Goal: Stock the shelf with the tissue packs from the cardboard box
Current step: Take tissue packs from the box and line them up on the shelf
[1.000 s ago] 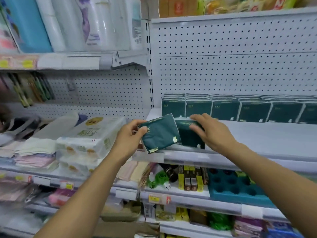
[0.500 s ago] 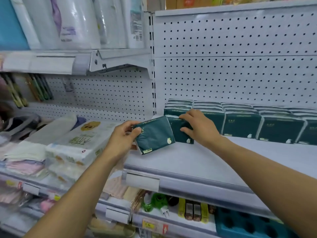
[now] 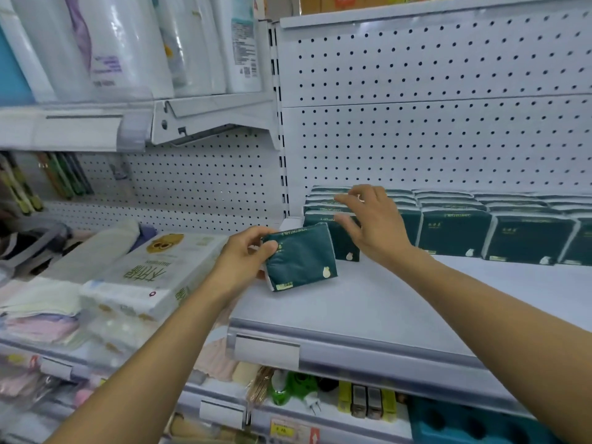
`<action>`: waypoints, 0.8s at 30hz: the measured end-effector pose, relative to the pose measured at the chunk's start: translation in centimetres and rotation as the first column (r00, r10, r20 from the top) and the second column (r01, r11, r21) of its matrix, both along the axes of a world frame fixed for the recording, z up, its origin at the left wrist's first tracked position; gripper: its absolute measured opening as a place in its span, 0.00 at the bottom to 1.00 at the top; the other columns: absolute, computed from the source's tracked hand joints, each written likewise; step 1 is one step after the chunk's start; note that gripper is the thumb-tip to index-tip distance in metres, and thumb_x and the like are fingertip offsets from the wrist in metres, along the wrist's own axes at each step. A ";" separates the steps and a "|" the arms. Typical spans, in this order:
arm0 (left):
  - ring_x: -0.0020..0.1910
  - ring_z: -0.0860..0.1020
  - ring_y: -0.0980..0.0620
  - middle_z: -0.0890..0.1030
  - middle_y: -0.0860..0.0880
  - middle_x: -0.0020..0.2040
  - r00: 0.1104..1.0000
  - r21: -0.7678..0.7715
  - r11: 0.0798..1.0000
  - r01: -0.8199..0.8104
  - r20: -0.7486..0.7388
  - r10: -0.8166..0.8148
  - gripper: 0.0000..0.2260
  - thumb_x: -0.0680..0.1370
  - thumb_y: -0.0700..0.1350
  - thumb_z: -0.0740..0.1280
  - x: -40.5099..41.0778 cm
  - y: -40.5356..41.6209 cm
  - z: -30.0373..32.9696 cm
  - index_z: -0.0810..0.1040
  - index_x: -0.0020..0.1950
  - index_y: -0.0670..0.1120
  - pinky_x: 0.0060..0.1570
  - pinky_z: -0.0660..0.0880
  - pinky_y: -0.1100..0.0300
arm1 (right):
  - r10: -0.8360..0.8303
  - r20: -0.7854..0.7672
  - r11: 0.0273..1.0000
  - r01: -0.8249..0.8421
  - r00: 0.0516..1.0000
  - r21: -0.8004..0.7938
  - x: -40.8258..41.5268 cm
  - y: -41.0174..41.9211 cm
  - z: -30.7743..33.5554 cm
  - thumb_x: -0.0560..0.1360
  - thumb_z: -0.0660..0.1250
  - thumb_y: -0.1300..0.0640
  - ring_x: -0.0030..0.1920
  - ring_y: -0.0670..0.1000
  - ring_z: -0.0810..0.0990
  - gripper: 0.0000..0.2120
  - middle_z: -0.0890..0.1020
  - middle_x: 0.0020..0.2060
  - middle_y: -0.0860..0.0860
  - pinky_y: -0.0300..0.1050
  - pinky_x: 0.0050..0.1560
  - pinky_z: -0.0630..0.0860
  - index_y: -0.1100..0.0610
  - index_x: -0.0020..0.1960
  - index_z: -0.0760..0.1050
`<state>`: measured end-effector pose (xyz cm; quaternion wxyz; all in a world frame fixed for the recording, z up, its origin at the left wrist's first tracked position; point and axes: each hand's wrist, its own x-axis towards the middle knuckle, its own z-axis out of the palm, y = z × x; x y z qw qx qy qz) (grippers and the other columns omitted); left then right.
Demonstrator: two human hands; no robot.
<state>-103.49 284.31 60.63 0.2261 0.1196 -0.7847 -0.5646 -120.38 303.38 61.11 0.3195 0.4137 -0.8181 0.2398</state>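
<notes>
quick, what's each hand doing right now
Left hand: holding a green tissue pack at the shelf.
Right hand: open, holding nothing, fingers spread by the stocked packs.

Count at this moment. Hands: two, the left hand (image 3: 246,261) at about 8 o'clock from frame centre and the right hand (image 3: 373,224) at about 3 o'clock. Loose dark green tissue packs: one, gripped in the left hand (image 3: 301,259). Front-facing packs in the shelved row (image 3: 455,232) along the back of the white shelf (image 3: 368,302): five visible, the leftmost partly behind the right hand, the rightmost cut by the frame edge at 3 o'clock. Row depth behind them: several, not countable. Large white wrapped packs, upper shelf (image 3: 128,43) at 10 o'clock: about five, blurred.
</notes>
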 end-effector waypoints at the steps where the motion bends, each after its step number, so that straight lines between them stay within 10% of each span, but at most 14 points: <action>1: 0.42 0.82 0.52 0.81 0.41 0.52 1.000 -0.037 0.999 0.018 0.003 -0.018 0.09 0.81 0.39 0.64 -0.2 0.2 0.0 0.80 0.54 0.51 0.39 0.82 0.52 | 0.076 0.036 0.995 -0.073 0.996 -0.075 1.0 0.6 0.4 0.78 0.60 0.44 0.60 0.54 0.71 0.20 0.76 0.59 0.52 0.52 0.57 0.70 0.52 0.64 0.77; 9: 0.52 0.78 0.52 0.77 0.51 0.53 0.969 -0.206 0.949 0.240 -0.016 -0.248 0.15 0.80 0.44 0.67 -3.7 5.4 -0.4 0.71 0.63 0.57 0.46 0.79 0.60 | 0.050 0.216 0.943 -0.117 0.975 0.311 4.0 6.3 -0.9 0.75 0.67 0.41 0.59 0.45 0.70 0.28 0.73 0.57 0.42 0.46 0.49 0.75 0.41 0.72 0.64; 17: 0.72 0.64 0.51 0.61 0.49 0.74 0.991 -0.358 0.926 -0.116 0.027 0.135 0.35 0.75 0.46 0.73 -8.5 3.9 -0.8 0.58 0.77 0.50 0.69 0.61 0.57 | -0.142 0.166 0.970 0.104 0.976 0.219 0.0 11.5 -1.4 0.74 0.71 0.48 0.62 0.47 0.68 0.23 0.73 0.59 0.44 0.47 0.46 0.77 0.46 0.68 0.71; 24: 0.58 0.76 0.50 0.77 0.52 0.60 0.993 -0.264 0.962 -0.076 0.070 0.097 0.24 0.72 0.40 0.76 -11.3 3.3 -1.7 0.67 0.61 0.51 0.50 0.72 0.59 | -0.145 -0.013 0.975 0.145 0.989 0.168 -2.7 9.2 -2.4 0.69 0.77 0.54 0.56 0.56 0.74 0.21 0.76 0.55 0.53 0.46 0.41 0.75 0.55 0.60 0.78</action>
